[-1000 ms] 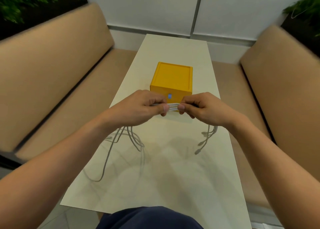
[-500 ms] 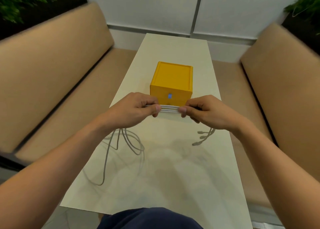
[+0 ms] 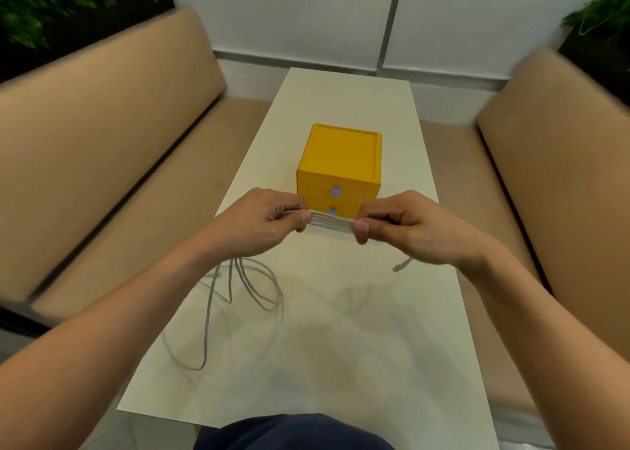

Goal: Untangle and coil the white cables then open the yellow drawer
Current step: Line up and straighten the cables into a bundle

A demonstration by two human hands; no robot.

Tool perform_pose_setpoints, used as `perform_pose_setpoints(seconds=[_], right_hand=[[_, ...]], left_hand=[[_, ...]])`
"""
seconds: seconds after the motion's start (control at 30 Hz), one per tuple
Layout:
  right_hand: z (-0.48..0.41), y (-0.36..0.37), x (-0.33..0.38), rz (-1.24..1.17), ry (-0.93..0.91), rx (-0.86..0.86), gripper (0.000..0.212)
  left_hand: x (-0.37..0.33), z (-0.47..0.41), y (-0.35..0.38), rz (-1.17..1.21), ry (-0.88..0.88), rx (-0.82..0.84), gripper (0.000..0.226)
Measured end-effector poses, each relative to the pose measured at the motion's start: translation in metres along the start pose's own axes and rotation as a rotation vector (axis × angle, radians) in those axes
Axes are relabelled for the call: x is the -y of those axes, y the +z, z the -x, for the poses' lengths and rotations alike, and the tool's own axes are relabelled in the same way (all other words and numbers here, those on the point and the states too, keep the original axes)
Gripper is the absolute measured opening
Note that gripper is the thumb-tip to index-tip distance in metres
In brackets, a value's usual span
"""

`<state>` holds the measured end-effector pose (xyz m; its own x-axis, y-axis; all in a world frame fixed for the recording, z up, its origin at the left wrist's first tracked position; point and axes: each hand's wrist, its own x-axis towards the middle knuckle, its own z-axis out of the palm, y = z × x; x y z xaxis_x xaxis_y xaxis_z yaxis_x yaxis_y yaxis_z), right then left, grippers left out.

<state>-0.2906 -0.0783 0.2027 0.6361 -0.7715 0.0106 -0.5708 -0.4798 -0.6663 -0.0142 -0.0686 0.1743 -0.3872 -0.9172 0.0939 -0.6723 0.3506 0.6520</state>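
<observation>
Head view, the only view.

- Bundle of thin white cables (image 3: 332, 225): several strands lie side by side in a flat band, pulled taut between the two hands. Long axis runs left to right across the body, held above the pale rectangular table (image 3: 358, 330).
- Left hand (image 3: 269, 222): thumb and curled fingers pinch the band's left end. The long slack drops from under this hand in loose loops onto the table, down towards the near left edge.
- Right hand (image 3: 405, 226): the same pinch on the right end. Only a short tail with a plug shows below it, so nearly all the spare length lies on the left.
- Small yellow cube-shaped drawer unit (image 3: 341, 163): stands straight ahead, just beyond the band. Its front faces the person, both drawers look closed, and two small blue pulls (image 3: 335, 192) are stacked one above the other. The lower pull shows just above the cables.

Judgement: the strands look combed parallel but are not yet coiled. Winding would have to draw from the left-side slack. The pulls sit about midway between the hands, neither clearly nearer — both are occupied.
</observation>
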Motion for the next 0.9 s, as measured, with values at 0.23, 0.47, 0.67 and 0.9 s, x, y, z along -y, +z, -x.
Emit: perform_pose_setpoints(seconds=[0.23, 0.47, 0.67, 0.9], right_hand=[[-0.010, 0.019, -0.027, 0.188, 0.044, -0.132, 0.024], [0.002, 0.014, -0.022, 0.127, 0.054, -0.072, 0.027], [0.011, 0.007, -0.012, -0.032, 0.031, -0.008, 0.027], [0.013, 0.000, 0.000, -0.002, 0.013, -0.074, 0.026]], left_hand=[[-0.019, 0.009, 0.005, 0.138, 0.056, 0.062, 0.028], [-0.008, 0.009, 0.002, 0.157, 0.025, 0.073, 0.028], [0.000, 0.012, 0.001, 0.256, 0.013, 0.201, 0.029], [-0.015, 0.009, -0.008, 0.189, -0.044, 0.332, 0.036]])
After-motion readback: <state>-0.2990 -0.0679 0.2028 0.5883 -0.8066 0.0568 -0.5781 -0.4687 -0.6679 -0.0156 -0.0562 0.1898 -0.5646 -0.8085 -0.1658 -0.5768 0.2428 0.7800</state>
